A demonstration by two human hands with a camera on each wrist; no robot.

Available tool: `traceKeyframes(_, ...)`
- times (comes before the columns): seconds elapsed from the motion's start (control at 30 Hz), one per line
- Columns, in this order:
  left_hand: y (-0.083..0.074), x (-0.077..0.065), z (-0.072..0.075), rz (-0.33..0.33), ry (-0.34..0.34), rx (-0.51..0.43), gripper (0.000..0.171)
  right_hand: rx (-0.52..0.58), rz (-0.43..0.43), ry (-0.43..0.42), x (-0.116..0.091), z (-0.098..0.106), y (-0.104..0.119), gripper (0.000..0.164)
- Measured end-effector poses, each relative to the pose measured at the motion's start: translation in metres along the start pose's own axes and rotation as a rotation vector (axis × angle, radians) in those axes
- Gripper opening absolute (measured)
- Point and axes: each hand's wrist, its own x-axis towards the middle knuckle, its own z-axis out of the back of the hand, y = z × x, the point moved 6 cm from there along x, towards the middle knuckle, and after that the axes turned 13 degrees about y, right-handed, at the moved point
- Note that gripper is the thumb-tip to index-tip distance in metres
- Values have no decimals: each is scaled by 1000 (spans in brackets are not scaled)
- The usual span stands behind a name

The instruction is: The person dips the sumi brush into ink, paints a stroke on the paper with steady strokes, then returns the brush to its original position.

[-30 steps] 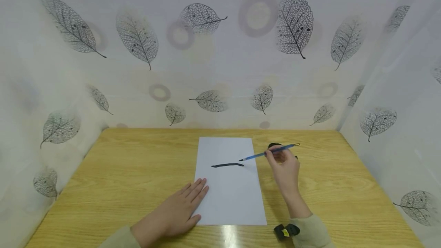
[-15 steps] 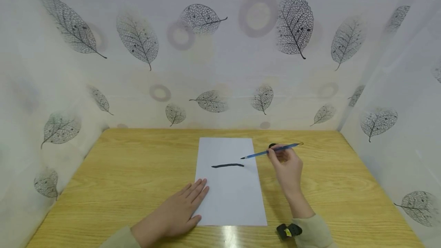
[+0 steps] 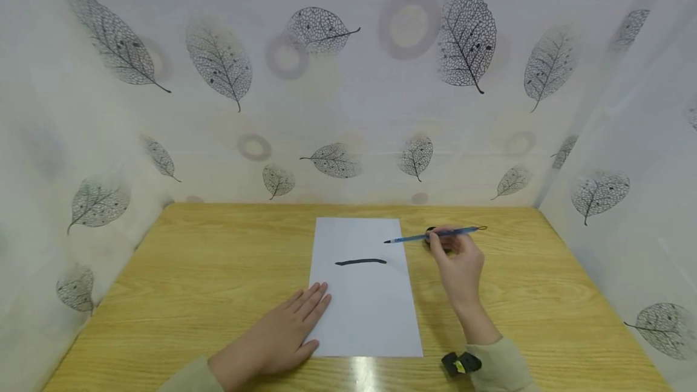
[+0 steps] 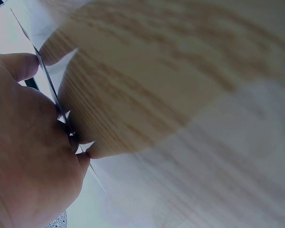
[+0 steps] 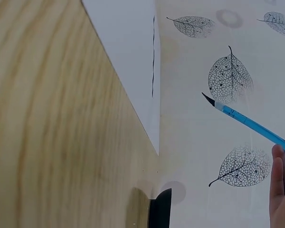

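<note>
A sheet of white paper (image 3: 365,313) lies on the wooden table, bearing one black, nearly horizontal brush stroke (image 3: 360,262). My left hand (image 3: 285,331) rests flat with its fingers over the paper's left edge. In the left wrist view that hand (image 4: 28,142) shows at the side, beside the sheet's edge. My right hand (image 3: 460,268) pinches a blue writing brush (image 3: 405,239) with a hanging loop at its end. The brush points left, its dark tip above the paper, beyond the stroke. In the right wrist view the brush (image 5: 251,124) has a pointed black tip.
A round black dish (image 3: 430,236) stands right of the paper, partly behind my right hand; its dark side (image 5: 160,209) shows in the right wrist view. Leaf-printed curtains (image 3: 337,95) enclose the wooden tabletop (image 3: 218,259) at the back and sides.
My right hand has shifted a little right and away from me, taking the brush tip farther from the stroke. The brush lies more level in view. My left hand stays put.
</note>
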Motion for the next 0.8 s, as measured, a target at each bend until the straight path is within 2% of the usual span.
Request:
traceKeyframes(0.43,3,3,-5,11,15,-5,72,1,132,-43,2,9,13,9)
traceKeyframes(0.8,3,3,-5,-8,-31,11,71,-18,220,-56,3,18,16,12)
